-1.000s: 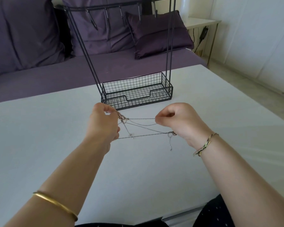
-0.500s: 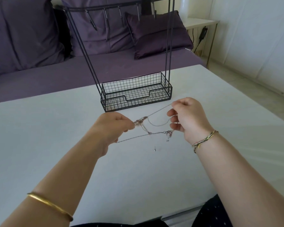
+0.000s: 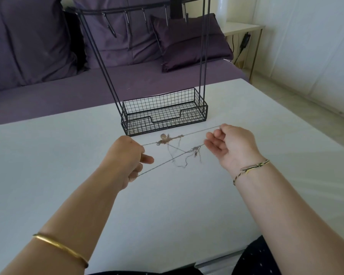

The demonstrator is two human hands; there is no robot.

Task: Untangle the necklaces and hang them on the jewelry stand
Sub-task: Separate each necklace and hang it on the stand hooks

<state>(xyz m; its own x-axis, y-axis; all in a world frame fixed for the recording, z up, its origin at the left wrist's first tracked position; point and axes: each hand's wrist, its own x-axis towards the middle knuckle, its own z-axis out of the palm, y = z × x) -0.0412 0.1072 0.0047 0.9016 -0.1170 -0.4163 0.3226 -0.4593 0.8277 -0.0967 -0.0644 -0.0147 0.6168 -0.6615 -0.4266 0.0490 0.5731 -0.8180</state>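
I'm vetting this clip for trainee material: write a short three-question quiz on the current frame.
1. True or false: the necklaces lie in the basket of the jewelry stand.
2. Which wrist wears the gold bangle? A left, B right.
3. Fill in: the left hand and the ____ hand pinch the tangled chains and stretch them apart.
Key: 1 false; 2 A; 3 right hand.

Left hand [image 3: 125, 157], right hand [image 3: 232, 145] bare; forearms bare too. Thin gold bangle [image 3: 62, 249] round left forearm: plain, smooth, shiny. Braided thread bracelet [image 3: 250, 169] round right wrist: black, yellow and pale strands, small knot with short loose ends. Dark garment [image 3: 254, 257] with tiny white dots shows past near edge of tabletop.
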